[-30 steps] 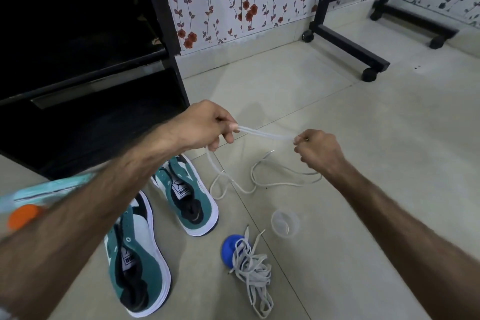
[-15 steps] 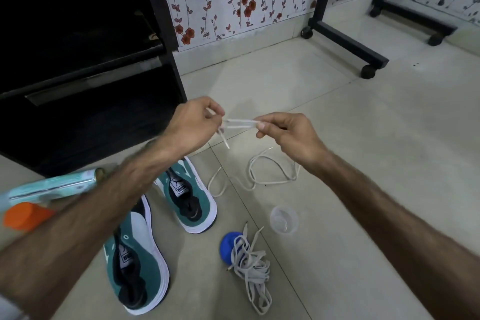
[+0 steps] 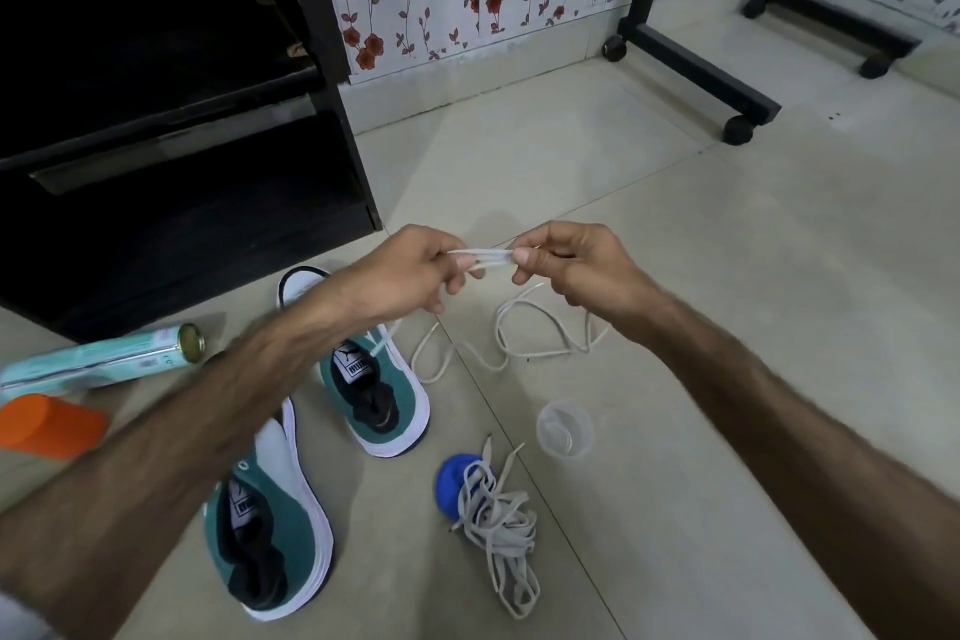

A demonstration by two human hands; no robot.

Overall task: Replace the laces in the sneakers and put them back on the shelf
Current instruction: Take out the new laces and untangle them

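Both hands are held over the floor, pinching a white lace point(image 3: 480, 257) between them: the left hand point(image 3: 410, 270) and right hand point(image 3: 566, 265) each curl fingers and thumb round a short doubled stretch, and the rest trails down in loops on the tiles. The two sneakers point(image 3: 374, 379) lie unlaced on the floor in front of the dark shelf point(image 3: 182, 203). A heap of grey laces point(image 3: 501, 530) lies nearer the person. Judging by this, removal is done; threading both sneakers and shelving them remain.
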